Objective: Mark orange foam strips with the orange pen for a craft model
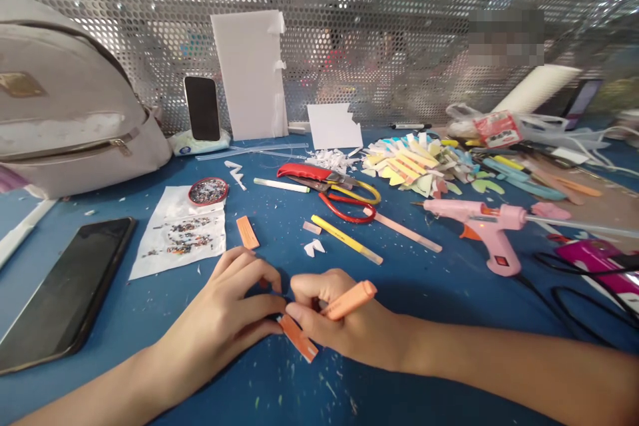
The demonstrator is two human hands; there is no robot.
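Note:
My right hand (344, 319) grips an orange highlighter (352, 299), its back end up and to the right. The tip is hidden behind my fingers. Under it lies a small orange paper strip (298, 338) with a pale edge at its lower end. My left hand (234, 299) pinches the strip's upper left end between curled fingers and the table. Just beyond my left hand is another orange paper piece (247, 232) with lines on it. A yellow highlighter (347, 238) and a pale orange pen (402, 229) lie past my right hand.
Red-handled scissors (344, 206) and a red cutter (307, 172) lie mid-table. A pink glue gun (479, 223) with a cord is at right, by a heap of paper strips (407, 163). Phone (70, 286), beaded sheet (170, 263) and backpack (74, 106) are left.

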